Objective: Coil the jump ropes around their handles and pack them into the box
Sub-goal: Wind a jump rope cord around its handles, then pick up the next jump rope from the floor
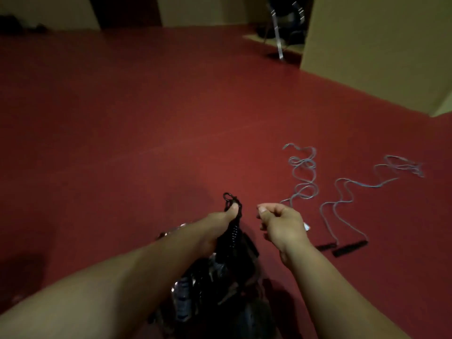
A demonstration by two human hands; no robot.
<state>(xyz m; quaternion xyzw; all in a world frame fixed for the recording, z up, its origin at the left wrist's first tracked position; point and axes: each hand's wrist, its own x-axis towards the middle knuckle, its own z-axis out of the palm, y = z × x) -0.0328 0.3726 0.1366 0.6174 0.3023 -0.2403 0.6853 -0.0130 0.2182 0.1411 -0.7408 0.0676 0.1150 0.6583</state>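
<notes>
The red floor (146, 118) fills most of the dim, blurred frame. A tan panel (381, 45) stands at far right, its top and right edge cut off; whether it is the box cannot be told. Below the forearms, a dark heap (220, 289) of glossy black material runs off the bottom edge, and its contents cannot be made out.

Two pale blue jump ropes lie loose on the floor to the right: the nearer rope (303, 177) in tangled loops, its handles hidden behind the right hand; the farther rope (354, 189) snaking back to two black handles (349, 248) lying side by side.

The left hand (220, 223) is closed around a black coiled jump rope (233, 216), thumb pressing the bundle, a small loop projecting above. The right hand (281, 223) is loosely curled, fingertips pinched; anything held is too fine to see.
</notes>
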